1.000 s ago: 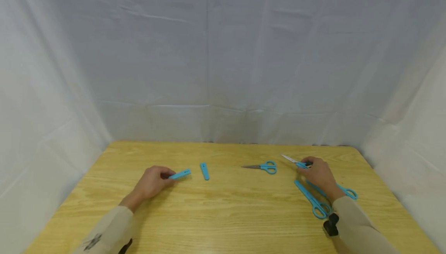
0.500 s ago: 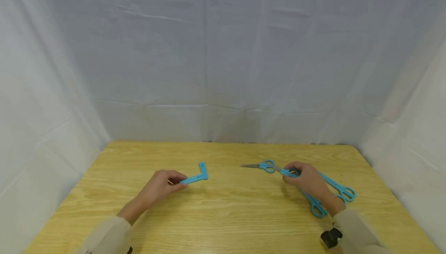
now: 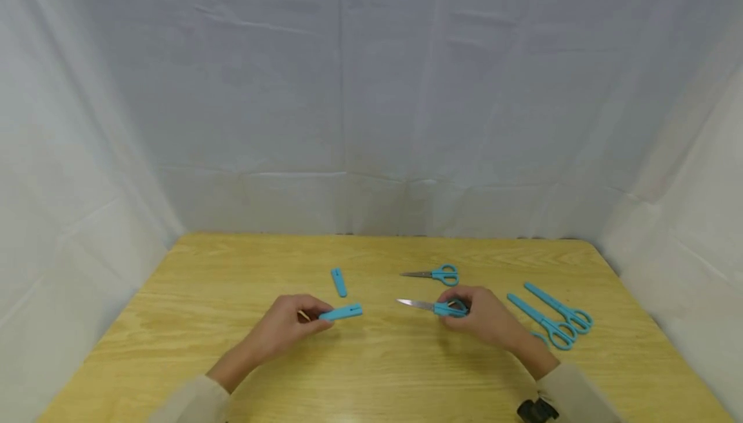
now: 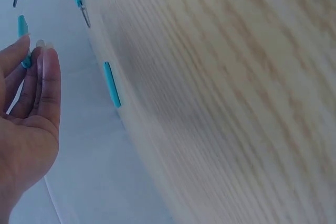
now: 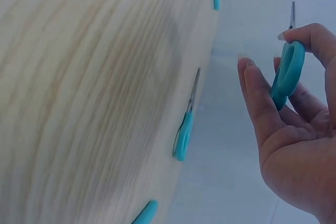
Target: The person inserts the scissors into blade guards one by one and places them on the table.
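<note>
Between thumb and fingers my left hand [image 3: 290, 325] pinches a blue scissors sheath [image 3: 342, 312], its slotted end pointing right. Facing it across a gap are the bare blades of a pair of scissors [image 3: 415, 304], which my right hand [image 3: 487, 320] grips by the blue handles. Both are held above the table; in the right wrist view the finger loops [image 5: 292, 69] show between thumb and fingers. A second blue sheath [image 3: 339, 282] lies on the table beyond the left hand. Behind the held pair lie other unsheathed scissors [image 3: 436, 275], blades to the left.
On the right of the wooden table [image 3: 371, 371] lie two sheathed blue scissors, one nearer [image 3: 527, 308] and one farther [image 3: 545, 296]. Another blue handle loop [image 3: 541, 338] is partly hidden by the right wrist. A pale curtain [image 3: 371, 120] surrounds the back and sides.
The right hand has carried its scissors leftward, away from the sheathed pairs. The left hand has brought its sheath to the right and nearer the body, so the two now face each other.
</note>
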Demonstrator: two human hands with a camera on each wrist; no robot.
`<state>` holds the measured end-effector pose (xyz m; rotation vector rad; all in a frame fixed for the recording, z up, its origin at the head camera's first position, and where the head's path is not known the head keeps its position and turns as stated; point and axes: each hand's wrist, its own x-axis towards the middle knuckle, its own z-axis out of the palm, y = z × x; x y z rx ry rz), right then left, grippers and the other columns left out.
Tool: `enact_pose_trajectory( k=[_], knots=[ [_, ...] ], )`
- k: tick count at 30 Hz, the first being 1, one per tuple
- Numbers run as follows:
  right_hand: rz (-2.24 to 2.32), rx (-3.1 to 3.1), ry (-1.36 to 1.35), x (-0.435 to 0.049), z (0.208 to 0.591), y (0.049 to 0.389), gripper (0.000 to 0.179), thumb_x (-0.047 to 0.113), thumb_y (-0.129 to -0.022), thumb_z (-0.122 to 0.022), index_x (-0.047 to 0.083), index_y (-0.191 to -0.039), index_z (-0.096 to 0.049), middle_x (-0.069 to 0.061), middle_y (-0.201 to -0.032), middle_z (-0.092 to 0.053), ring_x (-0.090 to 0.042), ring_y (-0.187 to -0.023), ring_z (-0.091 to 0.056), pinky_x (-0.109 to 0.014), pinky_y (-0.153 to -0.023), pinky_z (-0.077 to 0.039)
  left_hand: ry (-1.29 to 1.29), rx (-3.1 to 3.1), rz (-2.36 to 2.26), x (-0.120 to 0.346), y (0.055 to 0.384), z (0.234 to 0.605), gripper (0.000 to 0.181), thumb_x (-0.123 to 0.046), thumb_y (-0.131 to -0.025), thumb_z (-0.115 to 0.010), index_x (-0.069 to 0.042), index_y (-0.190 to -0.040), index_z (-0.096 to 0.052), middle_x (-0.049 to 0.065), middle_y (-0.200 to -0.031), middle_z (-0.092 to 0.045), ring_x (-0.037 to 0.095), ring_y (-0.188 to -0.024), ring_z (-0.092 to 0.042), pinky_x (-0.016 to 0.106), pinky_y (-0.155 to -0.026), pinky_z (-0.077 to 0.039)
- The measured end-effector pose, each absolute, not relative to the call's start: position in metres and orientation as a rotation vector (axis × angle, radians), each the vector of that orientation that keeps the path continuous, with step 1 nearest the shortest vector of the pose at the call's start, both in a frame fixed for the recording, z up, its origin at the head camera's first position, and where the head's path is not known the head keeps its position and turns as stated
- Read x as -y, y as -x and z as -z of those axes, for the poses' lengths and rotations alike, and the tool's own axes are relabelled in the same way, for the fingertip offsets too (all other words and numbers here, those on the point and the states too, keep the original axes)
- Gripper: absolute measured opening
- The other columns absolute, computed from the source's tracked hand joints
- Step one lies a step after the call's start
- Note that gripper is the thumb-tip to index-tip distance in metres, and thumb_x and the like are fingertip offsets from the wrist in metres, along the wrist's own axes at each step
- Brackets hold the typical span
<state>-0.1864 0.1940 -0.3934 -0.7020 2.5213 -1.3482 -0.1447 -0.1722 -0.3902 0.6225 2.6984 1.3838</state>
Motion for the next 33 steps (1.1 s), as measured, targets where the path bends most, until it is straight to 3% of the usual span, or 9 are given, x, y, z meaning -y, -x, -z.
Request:
enact_pose_trajectory(
  k=[28, 33],
  knots=[
    [1.25, -2.463, 0.825, -0.166, 0.4, 0.168, 0.021, 0.017, -0.085, -0.073, 0.014, -0.105, -0.068, 0.002, -0.098, -0.064, -0.017, -0.082, -0.056, -0.027, -0.067, -0.049, -0.701, -2.616, -1.404, 0.152, 0.128, 0.398, 0.016, -0.023, -0.088, -0.07, -0.012, -0.1, -0.073, -0.007, -0.084, -0.063, 0.009, -0.075, -0.06, 0.026, -0.064, -0.054],
    [1.215, -2.486, 0.858, -0.162, 0.401, 0.166, 0.021, 0.016, -0.085, -0.072, 0.015, -0.105, -0.068, 0.007, -0.099, -0.064, -0.012, -0.086, -0.058, -0.028, -0.073, -0.049, -0.735, -2.613, -1.37, 0.15, 0.127, 0.4, 0.015, -0.019, -0.089, -0.07, -0.011, -0.101, -0.073, -0.008, -0.086, -0.063, 0.008, -0.075, -0.059, 0.026, -0.064, -0.053]
  ],
)
